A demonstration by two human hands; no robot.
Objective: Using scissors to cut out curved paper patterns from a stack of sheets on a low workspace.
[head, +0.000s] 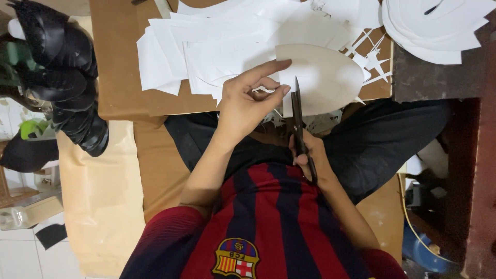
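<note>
The oval cream card piece (323,77) sits at the near edge of the table (119,67), thin and light, stiff enough to hold flat but easy to crease, so best pinched by its rim. The left hand (248,101) does just that, thumb and fingers closed on the card's edge. The right hand (310,157) is wrapped round dark scissors (298,119), blades nearly closed against the card. White paper sheets (206,46) pile behind; black shoe lasts (62,72) stack at left. No containers show clearly.
</note>
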